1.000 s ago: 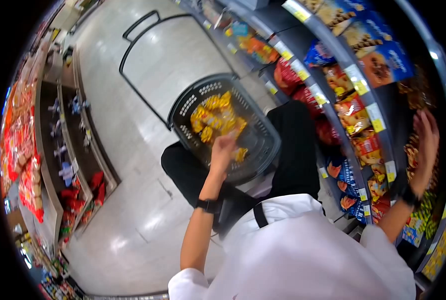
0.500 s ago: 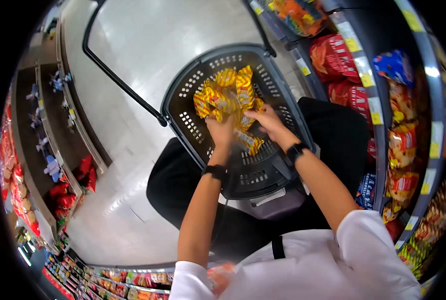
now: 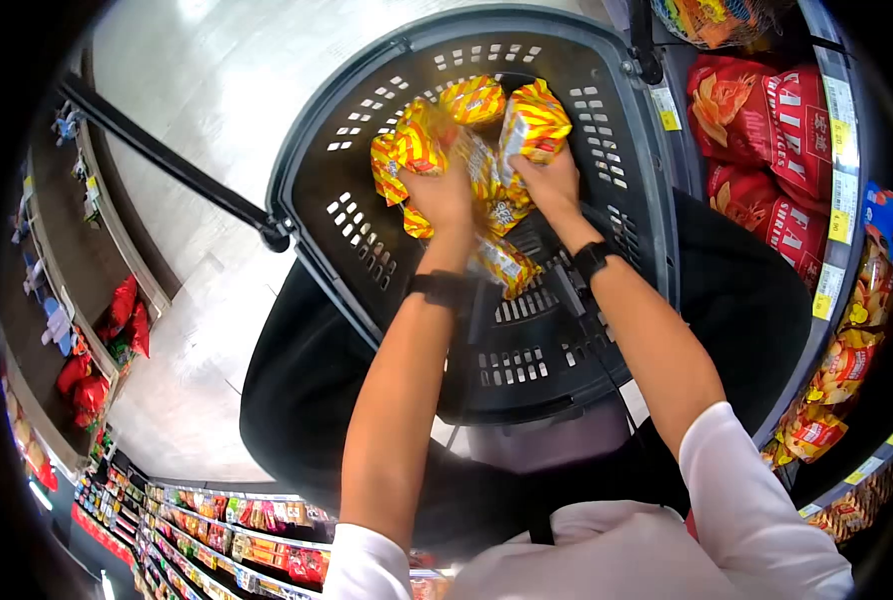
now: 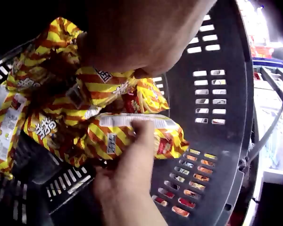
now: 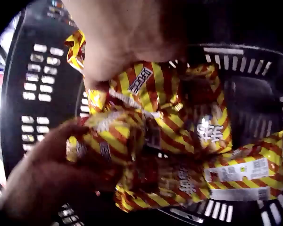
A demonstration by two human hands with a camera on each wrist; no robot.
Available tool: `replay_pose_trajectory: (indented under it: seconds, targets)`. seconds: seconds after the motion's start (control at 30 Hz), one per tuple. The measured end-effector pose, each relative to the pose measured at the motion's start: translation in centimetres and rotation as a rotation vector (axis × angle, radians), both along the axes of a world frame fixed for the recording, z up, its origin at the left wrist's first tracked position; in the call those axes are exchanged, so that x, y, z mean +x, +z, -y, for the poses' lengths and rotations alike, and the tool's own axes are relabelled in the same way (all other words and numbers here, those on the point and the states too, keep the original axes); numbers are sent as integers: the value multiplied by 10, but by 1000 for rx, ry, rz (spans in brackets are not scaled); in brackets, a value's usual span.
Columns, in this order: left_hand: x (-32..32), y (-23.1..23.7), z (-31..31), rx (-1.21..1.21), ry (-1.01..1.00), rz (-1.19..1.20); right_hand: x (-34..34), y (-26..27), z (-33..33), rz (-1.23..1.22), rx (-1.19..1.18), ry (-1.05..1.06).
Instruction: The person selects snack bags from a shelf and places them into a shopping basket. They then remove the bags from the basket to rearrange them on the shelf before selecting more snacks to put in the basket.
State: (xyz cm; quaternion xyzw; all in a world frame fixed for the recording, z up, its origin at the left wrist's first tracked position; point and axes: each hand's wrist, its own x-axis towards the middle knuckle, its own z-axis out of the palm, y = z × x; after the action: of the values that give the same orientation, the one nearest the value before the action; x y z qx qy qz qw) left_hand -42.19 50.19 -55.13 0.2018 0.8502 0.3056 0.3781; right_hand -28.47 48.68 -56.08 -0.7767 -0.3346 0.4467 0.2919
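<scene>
Several yellow-and-red striped snack packets (image 3: 487, 175) lie bunched in a dark plastic basket (image 3: 517, 375). My left hand (image 3: 439, 205) grips a packet (image 3: 422, 140) on the left of the bunch, its fingers partly hidden. On the right, my right hand (image 3: 557, 185) holds another packet (image 3: 539, 118), thumb on its near side. One packet (image 3: 507, 265) lies nearer my body, below the hands. Both wrist views show a hand on a packet close up, at the left wrist view's striped packet (image 4: 137, 136) and the right wrist view's crumpled one (image 5: 108, 136).
The basket's handle (image 3: 167, 155) is folded out to the left over the pale floor (image 3: 197, 330). Shelves with red bags (image 3: 762, 120) stand close on the right. Another shelf (image 3: 87, 260) is at the left. My knees flank the basket.
My right hand has come from the right shelf into the basket and taken hold of a packet. The left hand has stayed among the packets. The head view has moved closer to the basket.
</scene>
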Motion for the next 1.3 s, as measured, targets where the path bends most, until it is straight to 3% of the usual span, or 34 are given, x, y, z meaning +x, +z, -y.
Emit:
replay_pose_trajectory:
  seconds: [0.07,0.13,0.17,0.23,0.33,0.43,0.57,0.63,0.67,0.7,0.83,0.87,0.9,0.93,0.97,1.03,1.1,1.17,1.23,1.3]
  targets:
    - [-10,4,12,277,-16,234,2,-1,15,-105,87,-86]
    - [-13,42,18,276,-22,227,8,35,23,-244,189,-110]
    - [-14,61,21,290,-8,188,13,60,29,-377,276,-123]
    - [-23,119,25,309,-16,361,22,134,42,-539,138,-170]
    - [-43,187,42,388,-112,619,46,215,60,-740,143,3]
    - [-50,254,74,368,-243,792,69,286,88,-942,216,-136]
    - [-35,320,119,352,-215,970,73,363,132,-431,703,52]
    - [-25,347,138,274,-291,1086,67,400,139,50,1016,398]
    - [-22,355,149,232,-272,1168,59,416,152,140,996,439]
    - [-18,362,155,193,-262,1250,57,416,161,235,963,555]
    - [-10,379,170,346,-363,1254,67,425,184,133,941,660]
    - [-9,380,173,402,-377,1094,73,424,188,-14,924,617]
    - [-8,383,176,405,-384,1094,76,426,192,-158,901,572]
    - [-8,387,180,402,-419,1037,68,427,198,-392,831,350]
    - [-9,392,183,402,-454,979,71,432,201,-390,836,348]
    - [-8,401,186,352,-445,1028,78,443,200,-485,579,223]
    - [-5,400,193,487,-573,836,97,438,199,-485,508,285]
    - [-3,401,198,497,-616,756,104,439,197,-652,342,510]
    - [1,406,199,532,-641,706,107,434,201,-690,292,585]
    - [-2,403,197,573,-544,792,111,422,211,-755,243,474]
